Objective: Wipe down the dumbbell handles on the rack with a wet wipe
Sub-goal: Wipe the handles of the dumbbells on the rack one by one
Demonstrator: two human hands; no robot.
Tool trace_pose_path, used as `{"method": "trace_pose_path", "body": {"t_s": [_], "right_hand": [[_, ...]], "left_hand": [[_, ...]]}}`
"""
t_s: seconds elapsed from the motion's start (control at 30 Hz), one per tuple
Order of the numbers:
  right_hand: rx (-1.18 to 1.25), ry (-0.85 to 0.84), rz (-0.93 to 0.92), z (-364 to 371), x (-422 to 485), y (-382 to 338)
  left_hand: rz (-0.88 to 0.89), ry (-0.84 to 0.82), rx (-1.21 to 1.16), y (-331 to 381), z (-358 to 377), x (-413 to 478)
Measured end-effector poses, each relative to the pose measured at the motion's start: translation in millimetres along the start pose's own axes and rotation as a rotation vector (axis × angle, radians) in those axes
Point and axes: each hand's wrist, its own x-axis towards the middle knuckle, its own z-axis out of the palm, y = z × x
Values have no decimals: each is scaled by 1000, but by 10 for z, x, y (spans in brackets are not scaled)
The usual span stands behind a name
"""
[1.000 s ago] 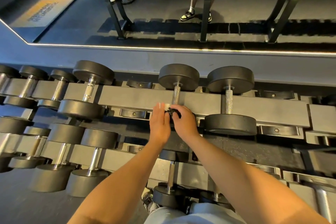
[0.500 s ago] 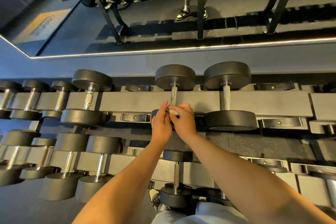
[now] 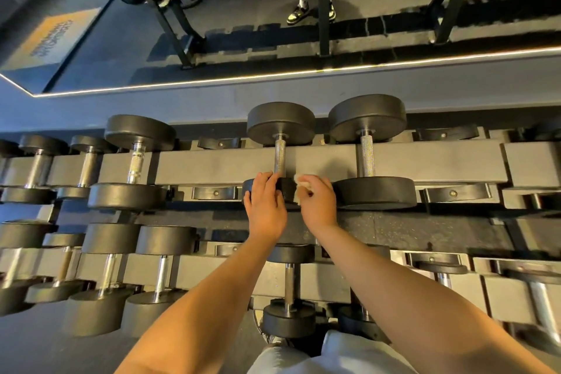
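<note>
A black dumbbell with a knurled metal handle (image 3: 279,157) lies across the top tier of the grey rack (image 3: 212,165), in the middle of the view. My left hand (image 3: 264,206) rests on its near weight head (image 3: 285,188), fingers spread over the edge. My right hand (image 3: 317,200) holds a crumpled white wet wipe (image 3: 301,188) against the right side of that same head, just below the handle's near end. A larger dumbbell with its own handle (image 3: 366,158) lies right beside my right hand.
More dumbbells (image 3: 133,161) fill the top tier to the left and the lower tiers (image 3: 158,267) below my arms. Several rack cradles (image 3: 452,191) stand bare at the right. A wall mirror (image 3: 273,24) behind the rack reflects another rack and a person's feet.
My hands have parted. The right hand has carried the wipe off the handle's near end to the right side of the weight head; the left hand has settled on the head.
</note>
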Motion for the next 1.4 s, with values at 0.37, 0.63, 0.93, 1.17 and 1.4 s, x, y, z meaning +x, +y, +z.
{"method": "trace_pose_path", "body": {"t_s": [0.37, 0.63, 0.93, 1.17, 1.4], "right_hand": [[-108, 118, 72, 94, 85, 98], [-166, -23, 25, 360, 488, -177], [-89, -87, 46, 423, 1073, -167], [-93, -113, 39, 530, 1318, -202], [-172, -256, -8, 430, 1215, -138]], "left_hand": [[44, -35, 201, 15, -33, 171], [-83, -157, 136, 46, -178, 587], [-314, -269, -3, 168, -103, 1017], [-391, -171, 19, 198, -82, 997], [-432, -200, 15, 254, -96, 979]]}}
